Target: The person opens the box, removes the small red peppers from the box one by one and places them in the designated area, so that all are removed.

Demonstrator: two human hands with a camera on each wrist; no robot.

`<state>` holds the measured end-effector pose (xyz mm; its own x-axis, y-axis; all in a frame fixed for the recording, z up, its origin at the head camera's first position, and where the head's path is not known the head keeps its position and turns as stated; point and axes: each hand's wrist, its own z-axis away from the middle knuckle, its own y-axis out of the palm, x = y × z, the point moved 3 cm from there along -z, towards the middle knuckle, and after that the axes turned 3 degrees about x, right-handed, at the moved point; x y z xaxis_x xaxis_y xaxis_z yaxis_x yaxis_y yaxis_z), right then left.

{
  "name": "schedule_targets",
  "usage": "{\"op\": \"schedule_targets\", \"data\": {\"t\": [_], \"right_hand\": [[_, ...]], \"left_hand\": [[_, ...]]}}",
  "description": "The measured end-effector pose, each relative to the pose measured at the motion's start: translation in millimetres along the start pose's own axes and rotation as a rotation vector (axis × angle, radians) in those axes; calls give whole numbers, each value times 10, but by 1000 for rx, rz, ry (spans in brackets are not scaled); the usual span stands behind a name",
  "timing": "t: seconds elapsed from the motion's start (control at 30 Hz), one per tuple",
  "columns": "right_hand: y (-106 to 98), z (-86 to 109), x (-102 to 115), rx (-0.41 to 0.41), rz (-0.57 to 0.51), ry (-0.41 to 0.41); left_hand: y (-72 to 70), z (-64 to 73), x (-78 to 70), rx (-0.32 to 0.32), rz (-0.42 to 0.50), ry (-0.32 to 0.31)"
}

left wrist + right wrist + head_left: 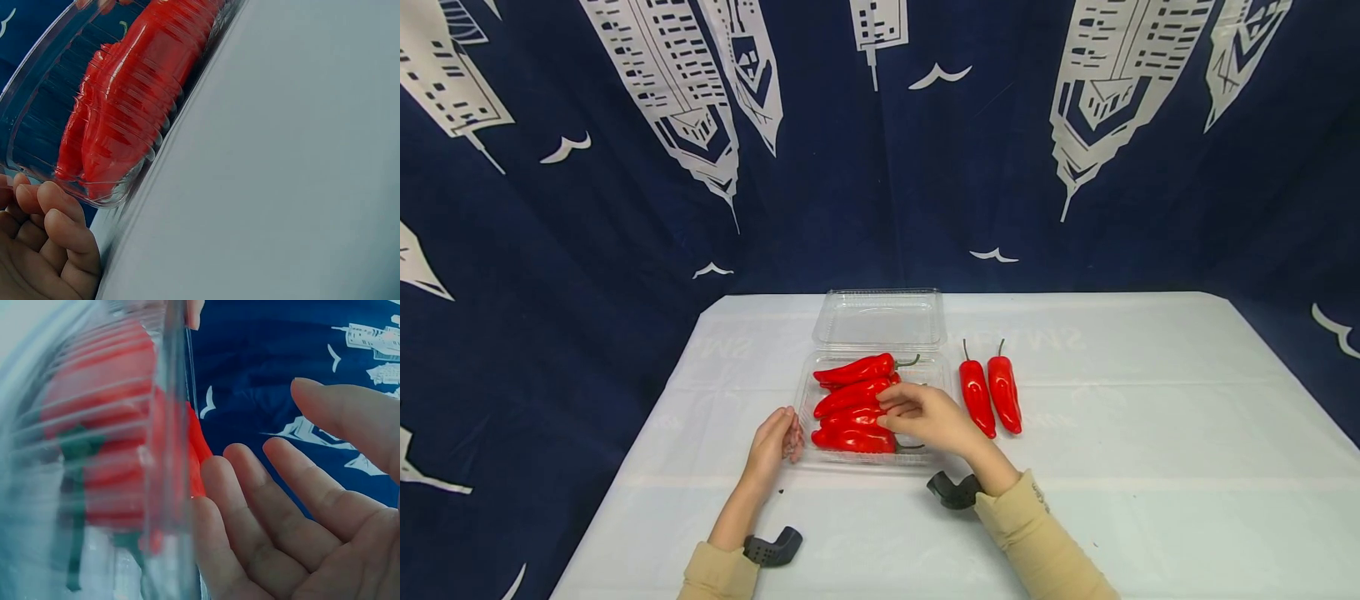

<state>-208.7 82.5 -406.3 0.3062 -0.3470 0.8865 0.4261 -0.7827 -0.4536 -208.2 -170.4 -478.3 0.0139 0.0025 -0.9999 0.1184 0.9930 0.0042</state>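
Several red peppers (pixel 853 439) lie side by side in a clear plastic container (pixel 808 387), whose lid (pixel 880 321) is folded back behind it. The right hand (pixel 928 417) hovers over the peppers' stem ends; in the right wrist view its thumb (pixel 350 409) stands apart from the fingers and nothing is between them. At the container's left edge is the left hand (pixel 773 442), its fingers loosely bent. In the left wrist view those fingertips (pixel 59 199) touch the near corner of the container; the thumb is not clearly visible there.
Two more red peppers, one (pixel 976 398) beside the other (pixel 1004 394), lie on the white table (pixel 1150 467) to the container's right. A dark blue cloth (pixel 925 192) with white building prints hangs behind. Both wrists carry black camera mounts (pixel 773 547).
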Motion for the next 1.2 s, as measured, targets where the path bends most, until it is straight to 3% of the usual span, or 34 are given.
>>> {"op": "schedule_targets", "data": {"t": [0.27,0.63,1.0,1.2], "right_hand": [[93,-16,-19,50,24,-2],[188,-39,-77,78,71,-10],[225,-39,-124,80,110,19],[232,-43,-141,104,128,50]], "left_hand": [[7,6,-21,-1,7,-2],[83,100,-234,13,-22,8],[75,95,-225,9,-18,5],[7,13,-16,2,12,17]]}}
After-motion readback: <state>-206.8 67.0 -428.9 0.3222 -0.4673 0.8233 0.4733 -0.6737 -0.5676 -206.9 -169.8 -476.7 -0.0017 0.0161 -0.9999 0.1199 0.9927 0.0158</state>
